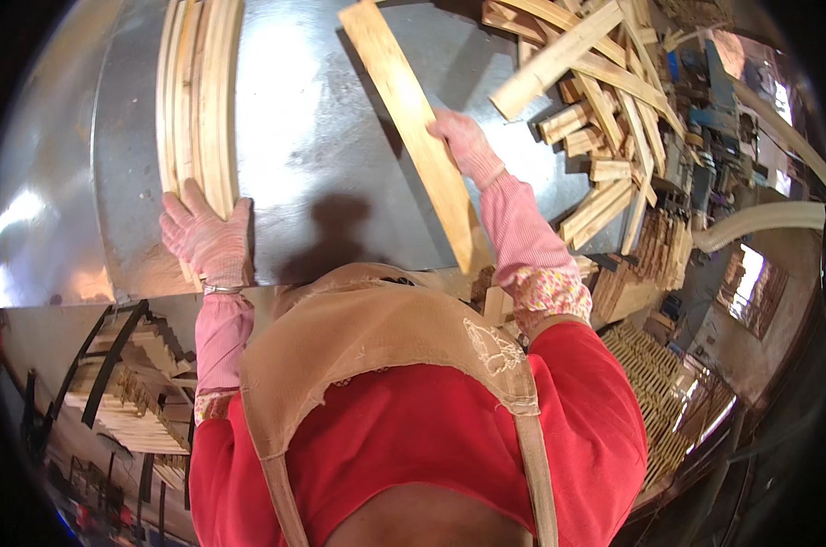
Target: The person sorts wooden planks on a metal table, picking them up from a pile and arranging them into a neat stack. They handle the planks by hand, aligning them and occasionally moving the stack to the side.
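Observation:
Several long wooden strips (219,100) lie side by side on a shiny metal tabletop (290,164) at the left. My left hand (207,235), in a pale glove, rests flat across their near ends with its fingers spread. A single wooden board (411,123) slants across the middle, raised a little so that it casts a shadow on the metal. Gripping its right edge near the middle is my gloved right hand (466,146); part of that grip is hidden behind the board. The board's near end points toward my apron.
A loose, crossed heap of wooden pieces (604,68) covers the table's right side. Stacked wood (659,260) stands beyond the right edge, near a bent hose (759,223). More wood stacks (135,392) sit low at the left, beside dark metal bars.

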The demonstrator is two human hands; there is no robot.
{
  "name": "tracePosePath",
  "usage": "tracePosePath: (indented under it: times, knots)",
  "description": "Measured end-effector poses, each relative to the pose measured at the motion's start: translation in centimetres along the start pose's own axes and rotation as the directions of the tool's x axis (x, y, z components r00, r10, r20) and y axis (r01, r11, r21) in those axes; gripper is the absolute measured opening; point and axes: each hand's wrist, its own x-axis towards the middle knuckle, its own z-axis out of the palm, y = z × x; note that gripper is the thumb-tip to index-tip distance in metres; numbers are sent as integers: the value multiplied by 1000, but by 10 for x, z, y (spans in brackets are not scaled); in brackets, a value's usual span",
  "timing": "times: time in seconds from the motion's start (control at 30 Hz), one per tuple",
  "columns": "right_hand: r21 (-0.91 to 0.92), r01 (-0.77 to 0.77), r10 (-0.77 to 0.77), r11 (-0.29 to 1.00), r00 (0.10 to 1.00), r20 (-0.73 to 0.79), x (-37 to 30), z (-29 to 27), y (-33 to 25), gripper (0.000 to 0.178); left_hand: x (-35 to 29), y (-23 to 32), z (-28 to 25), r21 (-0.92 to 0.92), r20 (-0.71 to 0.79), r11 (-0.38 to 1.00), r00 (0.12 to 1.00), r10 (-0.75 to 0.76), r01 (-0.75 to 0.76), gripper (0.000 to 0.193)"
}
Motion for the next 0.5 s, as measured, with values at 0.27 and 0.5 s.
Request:
tracePosePath:
  times: [0.27, 0.5]
  knots:
    - [292, -123, -27, 948, 887, 460, 85, 190, -125, 52, 3, -34, 21, -225, -263, 951, 953, 151, -212, 62]
    - [589, -176, 124, 789, 984, 128, 136, 121, -104, 59, 10, -85, 31, -989, 137, 42, 980, -147, 144, 38]
